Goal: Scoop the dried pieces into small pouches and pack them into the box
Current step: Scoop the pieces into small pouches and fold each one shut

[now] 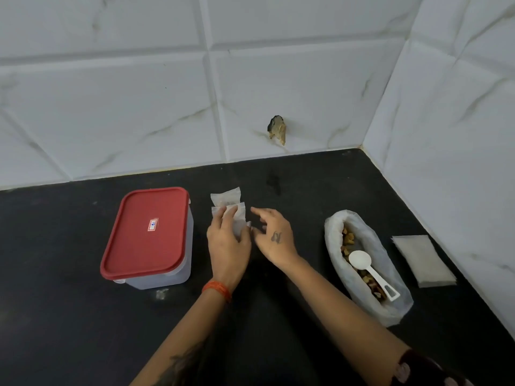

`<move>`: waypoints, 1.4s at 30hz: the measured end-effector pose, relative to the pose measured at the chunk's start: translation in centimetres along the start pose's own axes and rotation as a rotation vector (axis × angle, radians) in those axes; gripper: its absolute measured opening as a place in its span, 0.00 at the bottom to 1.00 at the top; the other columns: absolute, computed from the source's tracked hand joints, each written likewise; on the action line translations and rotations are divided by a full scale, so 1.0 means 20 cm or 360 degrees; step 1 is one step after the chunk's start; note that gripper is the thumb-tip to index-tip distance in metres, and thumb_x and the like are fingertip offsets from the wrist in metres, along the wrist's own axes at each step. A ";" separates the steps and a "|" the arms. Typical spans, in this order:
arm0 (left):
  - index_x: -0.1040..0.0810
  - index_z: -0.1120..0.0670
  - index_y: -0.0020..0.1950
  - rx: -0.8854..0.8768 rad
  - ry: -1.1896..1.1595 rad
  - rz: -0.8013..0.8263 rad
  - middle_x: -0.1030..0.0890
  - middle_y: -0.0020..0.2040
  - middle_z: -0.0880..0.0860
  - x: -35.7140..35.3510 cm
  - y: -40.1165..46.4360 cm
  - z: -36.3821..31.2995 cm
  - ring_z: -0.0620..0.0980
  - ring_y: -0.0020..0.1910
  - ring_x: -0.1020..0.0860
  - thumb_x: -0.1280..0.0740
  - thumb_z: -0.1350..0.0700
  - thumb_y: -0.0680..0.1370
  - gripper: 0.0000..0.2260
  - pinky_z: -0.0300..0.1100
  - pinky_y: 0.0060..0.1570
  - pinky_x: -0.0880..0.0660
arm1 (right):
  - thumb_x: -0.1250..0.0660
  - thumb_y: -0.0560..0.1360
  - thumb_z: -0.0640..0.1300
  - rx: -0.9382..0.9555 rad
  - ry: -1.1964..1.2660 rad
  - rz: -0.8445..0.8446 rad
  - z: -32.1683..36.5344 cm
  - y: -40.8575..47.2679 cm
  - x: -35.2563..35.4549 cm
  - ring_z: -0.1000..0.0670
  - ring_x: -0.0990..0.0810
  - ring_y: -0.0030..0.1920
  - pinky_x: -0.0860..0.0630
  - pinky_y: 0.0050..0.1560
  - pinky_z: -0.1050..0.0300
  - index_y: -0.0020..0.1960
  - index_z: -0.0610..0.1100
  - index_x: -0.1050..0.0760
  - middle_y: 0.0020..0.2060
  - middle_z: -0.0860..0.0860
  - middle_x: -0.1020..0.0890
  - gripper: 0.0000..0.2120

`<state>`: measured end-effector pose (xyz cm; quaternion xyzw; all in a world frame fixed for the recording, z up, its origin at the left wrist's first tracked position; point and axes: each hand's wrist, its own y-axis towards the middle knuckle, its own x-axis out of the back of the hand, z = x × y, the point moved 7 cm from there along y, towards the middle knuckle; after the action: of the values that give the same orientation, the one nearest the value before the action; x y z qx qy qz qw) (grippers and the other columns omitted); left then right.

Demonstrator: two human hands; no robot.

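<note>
Low in the frame two bare forearms reach up from the bottom edge over a black counter (69, 316), the left one with an orange thread band (217, 289) at the wrist. At centre the left hand (228, 246) lies on a small white pouch (238, 218), its fingers spread over the pouch and its thumb at the pouch's right edge; whether it truly grips or only presses I cannot tell. Just right of it the right hand (274, 238) hovers with fingers loosely curled and parted, holding nothing, its fingertips near the pouch's right edge. At lower right a white plastic bag (390, 288) lies open, showing dried pieces (348, 240) with a white scoop (367, 267) resting on them. Further right lies a flat stack of empty pouches (423, 260). At centre left stands the clear box (172, 277), its red lid (147, 232) on. Just beyond the held pouch lies a second pouch (225, 196). Behind rises a white tiled wall (139, 107).
</note>
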<state>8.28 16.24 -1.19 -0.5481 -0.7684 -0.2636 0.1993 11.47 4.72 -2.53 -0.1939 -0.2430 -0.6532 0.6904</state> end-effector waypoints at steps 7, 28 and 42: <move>0.29 0.52 0.68 -0.0252 -0.0355 0.0073 0.31 0.69 0.51 -0.12 -0.13 -0.41 0.50 0.65 0.29 0.33 0.56 0.77 0.20 0.48 0.61 0.27 | 0.30 0.74 0.42 0.0105 -0.0055 -0.0367 -0.06 -0.19 0.53 0.50 0.25 0.61 0.27 0.62 0.52 0.67 0.45 0.28 0.62 0.47 0.24 0.22; 0.35 0.54 0.63 0.0531 -0.0761 0.1384 0.24 0.58 0.55 -1.22 -0.73 -0.92 0.53 0.57 0.25 0.42 0.64 0.79 0.14 0.48 0.59 0.26 | 0.38 0.77 0.38 -0.0641 -0.0330 -0.0439 -1.01 -0.73 1.17 0.45 0.35 0.71 0.38 0.72 0.51 0.73 0.42 0.36 0.71 0.43 0.33 0.24; 0.44 0.53 0.75 0.0593 -0.0875 0.1303 0.30 0.65 0.52 -1.18 -0.72 -0.93 0.47 0.55 0.28 0.39 0.59 0.80 0.25 0.42 0.58 0.28 | 0.38 0.77 0.40 -0.0555 -0.0346 -0.0533 -0.95 -0.71 1.18 0.46 0.37 0.73 0.40 0.71 0.55 0.72 0.44 0.34 0.70 0.45 0.30 0.23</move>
<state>2.44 -16.51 -3.35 -0.8076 -0.5492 0.1303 0.1710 -0.49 -26.54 -4.61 -0.3360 -0.2282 -0.7658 0.4985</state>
